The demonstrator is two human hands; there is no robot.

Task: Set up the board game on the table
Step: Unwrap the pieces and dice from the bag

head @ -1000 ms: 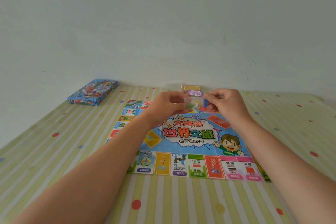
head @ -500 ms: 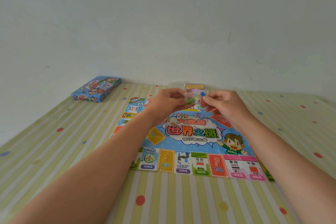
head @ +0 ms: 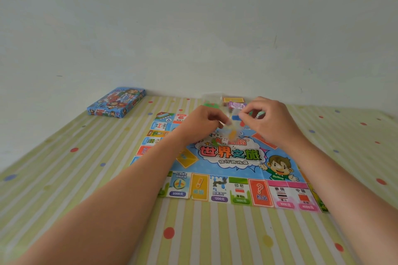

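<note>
Striped table (head: pixel 86 178) holds our board (head: pixel 232 154); above it our left hand (head: pixel 200 123) and right hand (head: pixel 272 123) pinch a clear bag (head: pixel 232 122), probably emptying pieces; next, place them.

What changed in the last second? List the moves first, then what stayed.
The clear bag between the left hand and right hand now sags downward. A white die and an orange piece show below the fingers, over the board; whether they have left the bag is unclear. Both hands still pinch the bag. Board, blue box and table are unchanged.
</note>
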